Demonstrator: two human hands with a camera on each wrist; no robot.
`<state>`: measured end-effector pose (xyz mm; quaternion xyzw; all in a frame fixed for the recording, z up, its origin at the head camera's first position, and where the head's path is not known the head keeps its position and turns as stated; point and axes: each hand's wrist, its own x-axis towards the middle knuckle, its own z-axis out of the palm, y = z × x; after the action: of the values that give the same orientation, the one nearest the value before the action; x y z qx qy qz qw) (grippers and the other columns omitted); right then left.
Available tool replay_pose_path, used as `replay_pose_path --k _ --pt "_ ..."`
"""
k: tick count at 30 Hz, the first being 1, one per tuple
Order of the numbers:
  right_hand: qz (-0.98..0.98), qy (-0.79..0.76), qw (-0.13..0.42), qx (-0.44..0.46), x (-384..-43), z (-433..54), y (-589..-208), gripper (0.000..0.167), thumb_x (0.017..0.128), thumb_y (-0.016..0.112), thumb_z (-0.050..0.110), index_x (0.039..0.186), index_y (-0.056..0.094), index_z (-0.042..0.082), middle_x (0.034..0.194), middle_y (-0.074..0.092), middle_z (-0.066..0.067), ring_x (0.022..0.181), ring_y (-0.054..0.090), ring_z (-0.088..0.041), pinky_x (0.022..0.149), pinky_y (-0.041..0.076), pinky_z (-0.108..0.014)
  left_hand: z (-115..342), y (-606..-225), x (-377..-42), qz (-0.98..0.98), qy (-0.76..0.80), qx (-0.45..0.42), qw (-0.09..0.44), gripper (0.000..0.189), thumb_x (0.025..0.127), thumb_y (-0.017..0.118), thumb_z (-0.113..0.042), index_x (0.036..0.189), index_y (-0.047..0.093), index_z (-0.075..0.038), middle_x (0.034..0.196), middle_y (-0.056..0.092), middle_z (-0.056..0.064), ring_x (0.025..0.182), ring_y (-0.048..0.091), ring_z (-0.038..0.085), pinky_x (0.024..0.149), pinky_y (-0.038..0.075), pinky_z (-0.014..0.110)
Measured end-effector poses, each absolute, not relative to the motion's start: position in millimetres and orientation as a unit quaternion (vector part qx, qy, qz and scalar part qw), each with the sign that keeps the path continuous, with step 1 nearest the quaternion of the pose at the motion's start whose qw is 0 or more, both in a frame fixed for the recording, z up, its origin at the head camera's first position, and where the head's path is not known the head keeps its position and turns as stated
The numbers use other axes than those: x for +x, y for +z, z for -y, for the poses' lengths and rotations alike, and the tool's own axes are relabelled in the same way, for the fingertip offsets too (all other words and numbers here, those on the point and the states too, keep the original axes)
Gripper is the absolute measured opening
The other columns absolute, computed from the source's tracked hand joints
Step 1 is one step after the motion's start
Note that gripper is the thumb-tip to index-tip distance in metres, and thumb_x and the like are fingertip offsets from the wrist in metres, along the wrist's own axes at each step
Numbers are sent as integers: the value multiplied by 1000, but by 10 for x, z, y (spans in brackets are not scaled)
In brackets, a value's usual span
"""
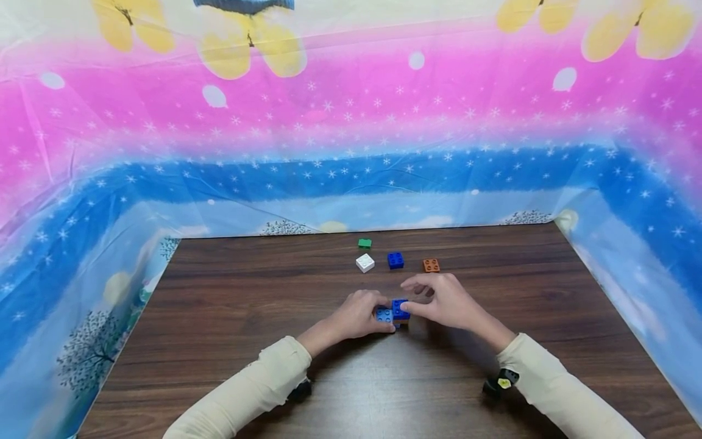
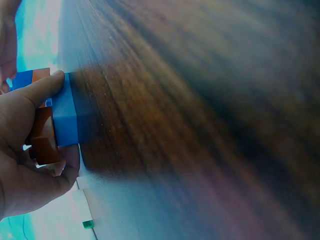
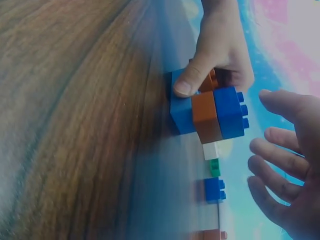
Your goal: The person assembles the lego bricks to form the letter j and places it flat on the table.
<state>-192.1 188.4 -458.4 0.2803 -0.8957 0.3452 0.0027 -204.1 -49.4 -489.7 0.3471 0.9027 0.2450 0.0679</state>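
Observation:
My left hand [image 1: 359, 314] grips a small build of toy building bricks, thumb on the near side and fingers round the far side. Its base is a light blue brick [image 3: 182, 107], low over the tabletop. On that sits an orange brick [image 3: 206, 116] topped by a dark blue brick [image 3: 230, 112], studs up. A second orange brick [image 2: 45, 140] shows between the left thumb and fingers. The right hand [image 3: 292, 155] is beside the dark blue brick, fingers spread and loosely bent, holding nothing; a gap separates it from the brick in the right wrist view.
Beyond the hands on the wooden table [image 1: 247, 274] lie loose bricks: a white one [image 1: 364, 263], a green one [image 1: 364, 243], another dark blue one [image 1: 395, 260] and another orange one [image 1: 431, 265]. A printed cloth [image 1: 351, 177] walls the table's back and sides.

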Motion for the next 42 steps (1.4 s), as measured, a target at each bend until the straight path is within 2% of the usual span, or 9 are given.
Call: replay_pose_path --k 7,16,24,33,42 --pt "895 354 47 266 -2052 -1961 -4598 37 91 79 34 120 74 12 112 75 -8 97 70 -24 79 58 -39 497 -4904 -2047 -903 244 348 69 42 85 84 -36 115 76 -7 99 72 2 80 57 8 68 46 23" --pt "911 328 77 238 -2329 -2155 -4711 40 88 83 30 121 74 10 112 75 -9 94 69 -25 78 56 -44 499 -4905 -2048 -905 239 346 71 44 85 84 -37 116 76 -7 100 72 3 82 58 9 70 46 24" --pt "924 305 69 221 -2510 -2365 -4791 42 87 83 34 123 74 13 115 73 -7 105 67 -30 85 54 -50 505 -4912 -2043 -904 239 346 68 45 85 84 -38 116 76 -7 101 72 2 81 58 9 70 46 24" --pt "931 297 48 208 -2670 -2495 -4892 43 86 85 28 124 73 12 123 71 -11 120 61 -38 97 48 -59 510 -4904 -2031 -905 240 345 72 45 85 84 -37 118 75 -8 102 71 3 82 58 9 70 46 24" --pt "933 298 30 198 -2767 -2535 -5022 46 85 85 30 124 72 11 124 71 -14 117 64 -35 96 49 -56 521 -4897 -2029 -904 239 348 70 44 85 84 -37 118 75 -8 102 71 3 82 59 10 70 47 24"
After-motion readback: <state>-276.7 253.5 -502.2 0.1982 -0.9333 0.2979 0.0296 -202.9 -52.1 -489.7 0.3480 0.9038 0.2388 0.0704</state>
